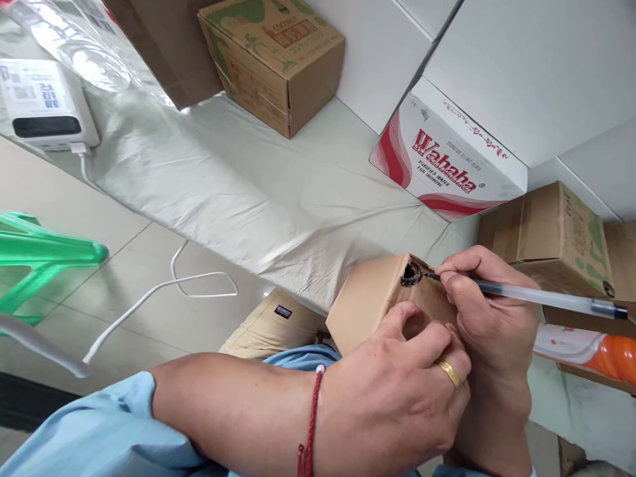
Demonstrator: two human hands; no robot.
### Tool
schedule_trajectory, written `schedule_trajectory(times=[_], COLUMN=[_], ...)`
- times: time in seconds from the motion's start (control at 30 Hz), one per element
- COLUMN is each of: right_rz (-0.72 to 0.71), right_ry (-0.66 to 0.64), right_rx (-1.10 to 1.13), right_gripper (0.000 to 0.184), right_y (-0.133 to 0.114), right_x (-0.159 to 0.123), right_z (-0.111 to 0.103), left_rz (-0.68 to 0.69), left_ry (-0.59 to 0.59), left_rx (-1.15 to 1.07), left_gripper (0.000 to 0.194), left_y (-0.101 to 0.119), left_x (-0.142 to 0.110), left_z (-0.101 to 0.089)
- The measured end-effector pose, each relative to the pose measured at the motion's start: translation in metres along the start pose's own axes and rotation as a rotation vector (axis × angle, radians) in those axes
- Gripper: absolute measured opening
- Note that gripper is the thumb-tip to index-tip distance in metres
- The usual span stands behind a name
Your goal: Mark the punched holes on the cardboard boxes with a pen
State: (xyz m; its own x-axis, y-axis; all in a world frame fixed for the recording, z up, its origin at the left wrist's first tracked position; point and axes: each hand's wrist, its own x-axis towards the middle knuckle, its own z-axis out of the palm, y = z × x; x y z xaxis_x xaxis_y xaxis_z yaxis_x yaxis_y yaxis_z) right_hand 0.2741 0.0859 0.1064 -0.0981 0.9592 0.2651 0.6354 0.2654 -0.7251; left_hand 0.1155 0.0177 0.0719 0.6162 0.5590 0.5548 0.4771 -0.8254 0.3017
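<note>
Right hand point(489, 324): head view; we see thumb and finger pinching the pen point(551, 298).
Pen tip: at the edge of the black-rimmed hole point(411, 275) in the box point(370, 291).
Left hand point(407, 381): bent fingers against the box, thumb hidden; we cannot tell if it grips.
Box: at both hands, beside the cloth point(248, 192).
Beyond: Wahaha carton point(447, 159) on the cloth.
</note>
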Motion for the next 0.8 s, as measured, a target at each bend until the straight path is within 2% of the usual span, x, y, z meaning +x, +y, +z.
schedule_trajectory(times=[0.3,0.53,0.8], right_rz=[-0.019,-0.021,0.034], right_ry=[-0.023,-0.087,-0.032], right_rx=[0.012,-0.008,-0.015], right_gripper=[0.017,0.013,0.014], right_y=[0.0006,0.001,-0.0003], right_x=[-0.0009,0.0007,0.0014], right_z=[-0.0016,-0.0017,0.0003], left_rz=[-0.007,-0.005,0.004], left_ry=[-0.001,-0.01,-0.014], left_rx=[-0.019,-0.007,0.013], left_gripper=[0.022,0.026,0.028], left_y=[-0.0005,0.0005,0.0003], left_x=[0.0005,0.0001,-0.001], left_z=[0.0004,0.0003,0.0008])
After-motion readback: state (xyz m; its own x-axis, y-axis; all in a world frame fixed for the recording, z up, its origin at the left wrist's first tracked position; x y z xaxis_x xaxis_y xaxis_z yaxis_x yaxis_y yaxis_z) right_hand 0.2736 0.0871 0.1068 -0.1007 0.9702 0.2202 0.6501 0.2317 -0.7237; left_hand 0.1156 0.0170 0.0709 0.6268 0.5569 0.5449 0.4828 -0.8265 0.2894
